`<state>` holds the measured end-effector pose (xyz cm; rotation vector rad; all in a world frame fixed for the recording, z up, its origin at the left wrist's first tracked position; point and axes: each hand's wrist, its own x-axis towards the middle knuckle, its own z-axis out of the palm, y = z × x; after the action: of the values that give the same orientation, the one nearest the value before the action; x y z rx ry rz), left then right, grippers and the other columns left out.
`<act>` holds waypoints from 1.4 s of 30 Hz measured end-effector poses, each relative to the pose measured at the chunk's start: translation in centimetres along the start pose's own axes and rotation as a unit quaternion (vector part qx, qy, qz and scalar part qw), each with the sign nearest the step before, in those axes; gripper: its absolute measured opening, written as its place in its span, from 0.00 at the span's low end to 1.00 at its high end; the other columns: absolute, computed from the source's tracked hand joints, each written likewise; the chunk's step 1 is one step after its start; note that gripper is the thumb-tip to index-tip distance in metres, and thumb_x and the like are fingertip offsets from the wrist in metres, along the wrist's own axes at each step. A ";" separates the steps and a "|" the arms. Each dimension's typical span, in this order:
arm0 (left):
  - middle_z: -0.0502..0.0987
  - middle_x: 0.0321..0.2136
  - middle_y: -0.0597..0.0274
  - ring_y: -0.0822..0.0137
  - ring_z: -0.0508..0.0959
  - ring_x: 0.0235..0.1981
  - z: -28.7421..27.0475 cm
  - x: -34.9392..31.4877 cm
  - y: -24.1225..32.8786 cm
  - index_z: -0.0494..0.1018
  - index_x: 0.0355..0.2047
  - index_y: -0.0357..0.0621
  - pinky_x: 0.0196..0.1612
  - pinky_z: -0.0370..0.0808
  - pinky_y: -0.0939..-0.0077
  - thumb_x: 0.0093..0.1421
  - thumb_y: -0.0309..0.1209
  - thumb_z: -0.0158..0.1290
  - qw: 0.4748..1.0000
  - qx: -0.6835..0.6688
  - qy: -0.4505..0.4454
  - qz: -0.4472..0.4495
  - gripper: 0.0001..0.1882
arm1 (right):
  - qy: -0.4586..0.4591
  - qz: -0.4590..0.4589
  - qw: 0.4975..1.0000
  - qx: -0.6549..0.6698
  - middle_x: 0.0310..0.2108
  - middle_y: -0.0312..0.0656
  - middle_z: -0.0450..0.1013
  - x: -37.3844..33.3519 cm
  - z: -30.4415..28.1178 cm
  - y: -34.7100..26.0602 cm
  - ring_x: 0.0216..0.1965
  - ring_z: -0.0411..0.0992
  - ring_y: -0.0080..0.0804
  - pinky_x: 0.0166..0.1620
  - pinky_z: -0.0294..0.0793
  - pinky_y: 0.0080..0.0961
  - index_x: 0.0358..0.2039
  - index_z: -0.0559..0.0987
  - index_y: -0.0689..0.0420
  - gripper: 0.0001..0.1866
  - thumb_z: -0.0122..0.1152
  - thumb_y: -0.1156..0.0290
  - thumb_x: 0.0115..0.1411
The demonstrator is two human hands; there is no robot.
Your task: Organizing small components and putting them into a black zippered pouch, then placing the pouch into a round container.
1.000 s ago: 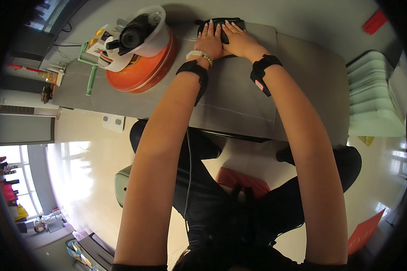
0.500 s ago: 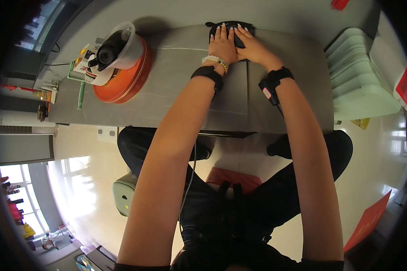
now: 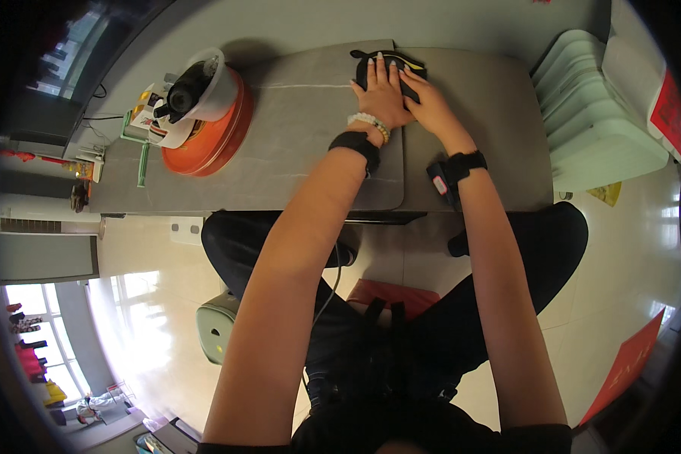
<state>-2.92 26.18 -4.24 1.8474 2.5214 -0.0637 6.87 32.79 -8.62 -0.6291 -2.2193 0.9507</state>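
The left hand (image 3: 386, 104) lay flat, fingers spread, on the black pouch (image 3: 363, 69) directly beneath it; the right hand (image 3: 433, 107), just beside, rested unclenched on its right side. Even, gentle pressure from the 2 hands probably worked best.

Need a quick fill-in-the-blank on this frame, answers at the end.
1. The left hand and right hand both touch a pouch coloured ____.
2. The beaded bracelet circles the ____ wrist.
3. As the person sees it, the pale green plastic stack stands to the table's ____.

Missing words: black; left; right.
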 end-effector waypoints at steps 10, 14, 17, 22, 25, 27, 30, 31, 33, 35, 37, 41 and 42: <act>0.46 0.59 0.53 0.56 0.42 0.61 1.0 -5.9 3.4 0.49 0.57 0.40 0.54 0.48 0.41 0.49 0.46 0.44 0.991 0.076 0.011 0.113 0.38 | -0.023 0.045 0.971 -0.236 0.50 0.55 0.61 -7.7 -2.1 -5.1 0.51 0.61 0.43 0.53 0.62 0.28 0.45 0.67 0.70 0.21 0.49 0.80 0.48; 0.49 0.58 0.53 0.57 0.44 0.61 1.5 -9.7 4.7 0.50 0.57 0.40 0.54 0.49 0.42 0.51 0.43 0.43 0.988 0.091 0.015 0.125 0.35 | -0.094 0.102 0.944 -0.298 0.49 0.54 0.61 -10.2 -2.7 -8.3 0.51 0.61 0.42 0.51 0.64 0.29 0.45 0.67 0.70 0.21 0.47 0.78 0.49; 0.50 0.58 0.52 0.57 0.45 0.61 1.2 -12.8 5.3 0.50 0.57 0.39 0.54 0.46 0.40 0.52 0.41 0.43 0.990 0.075 0.014 0.121 0.34 | -0.161 0.124 0.920 -0.336 0.54 0.54 0.56 -11.9 -2.2 -9.5 0.54 0.57 0.44 0.50 0.64 0.38 0.48 0.63 0.70 0.23 0.47 0.76 0.50; 0.57 0.54 0.53 0.59 0.52 0.59 -0.2 -14.5 5.3 0.57 0.53 0.36 0.55 0.45 0.41 0.49 0.43 0.46 0.988 0.058 0.067 0.124 0.34 | -0.151 0.116 0.927 -0.324 0.56 0.55 0.51 -12.6 -2.3 -7.6 0.56 0.54 0.45 0.53 0.61 0.39 0.50 0.60 0.71 0.27 0.48 0.73 0.50; 0.62 0.51 0.53 0.62 0.57 0.56 -2.3 -13.5 4.8 0.62 0.49 0.36 0.55 0.46 0.42 0.48 0.44 0.50 0.990 0.033 0.057 0.124 0.32 | -0.152 0.111 0.925 -0.329 0.59 0.51 0.46 -10.0 -2.9 -5.8 0.60 0.45 0.43 0.58 0.52 0.38 0.54 0.54 0.67 0.33 0.50 0.65 0.51; 0.63 0.51 0.54 0.63 0.60 0.55 -2.8 -11.9 4.0 0.63 0.49 0.37 0.55 0.48 0.42 0.48 0.44 0.51 0.991 0.031 0.007 0.131 0.31 | -0.155 0.089 0.929 -0.323 0.60 0.49 0.44 -8.3 -3.2 -3.6 0.61 0.44 0.41 0.58 0.52 0.38 0.55 0.53 0.65 0.34 0.51 0.63 0.52; 0.61 0.53 0.54 0.62 0.59 0.56 -1.6 -8.2 2.6 0.62 0.49 0.36 0.53 0.51 0.41 0.48 0.45 0.50 0.986 -0.015 -0.030 0.161 0.32 | -0.185 0.070 0.925 -0.326 0.61 0.44 0.41 -4.8 -3.7 -0.9 0.62 0.41 0.38 0.58 0.50 0.39 0.57 0.50 0.61 0.37 0.51 0.59 0.51; 0.59 0.54 0.54 0.61 0.57 0.57 -2.0 -6.8 2.4 0.61 0.50 0.35 0.53 0.52 0.40 0.49 0.46 0.49 0.984 -0.005 -0.076 0.158 0.33 | -0.212 0.091 0.920 -0.317 0.62 0.44 0.39 -3.5 -3.8 -0.6 0.62 0.40 0.37 0.59 0.48 0.38 0.58 0.49 0.61 0.38 0.50 0.57 0.51; 0.58 0.55 0.54 0.61 0.57 0.57 -2.1 -4.5 2.2 0.60 0.50 0.36 0.53 0.51 0.39 0.49 0.47 0.49 0.984 -0.006 -0.094 0.153 0.34 | -0.240 0.113 0.914 -0.306 0.62 0.43 0.38 -1.2 -4.1 0.1 0.62 0.39 0.37 0.60 0.47 0.38 0.58 0.48 0.60 0.39 0.49 0.56 0.51; 0.54 0.57 0.55 0.62 0.54 0.58 -1.9 -2.4 2.0 0.58 0.52 0.38 0.53 0.49 0.37 0.49 0.48 0.47 0.982 -0.009 -0.121 0.142 0.35 | -0.258 0.141 0.899 -0.326 0.62 0.41 0.36 1.1 -4.2 0.9 0.63 0.36 0.35 0.61 0.43 0.35 0.59 0.47 0.57 0.40 0.47 0.54 0.50; 0.53 0.57 0.57 0.63 0.53 0.59 -1.9 -1.1 2.4 0.57 0.53 0.39 0.54 0.47 0.39 0.49 0.48 0.48 0.982 -0.024 -0.130 0.139 0.36 | -0.256 0.142 0.905 -0.308 0.62 0.40 0.35 2.5 -4.9 2.6 0.63 0.35 0.34 0.61 0.42 0.35 0.59 0.46 0.56 0.40 0.47 0.53 0.49; 0.49 0.59 0.59 0.63 0.50 0.60 -1.2 0.5 0.5 0.53 0.56 0.44 0.54 0.43 0.36 0.49 0.48 0.47 0.979 -0.071 -0.123 0.148 0.37 | -0.226 0.143 0.920 -0.286 0.63 0.33 0.34 3.5 -4.9 3.3 0.63 0.35 0.30 0.61 0.40 0.43 0.60 0.46 0.50 0.40 0.44 0.48 0.49; 0.48 0.59 0.60 0.63 0.49 0.60 -1.0 0.5 0.1 0.53 0.56 0.45 0.55 0.42 0.36 0.49 0.48 0.47 0.976 -0.100 -0.106 0.159 0.36 | -0.209 0.146 0.922 -0.290 0.63 0.31 0.35 3.5 -4.8 3.4 0.63 0.35 0.29 0.61 0.39 0.45 0.60 0.46 0.48 0.39 0.42 0.47 0.50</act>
<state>-2.92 26.74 -3.29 2.0115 1.9899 -0.0008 8.50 39.32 -7.31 -1.1362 -2.8820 0.5822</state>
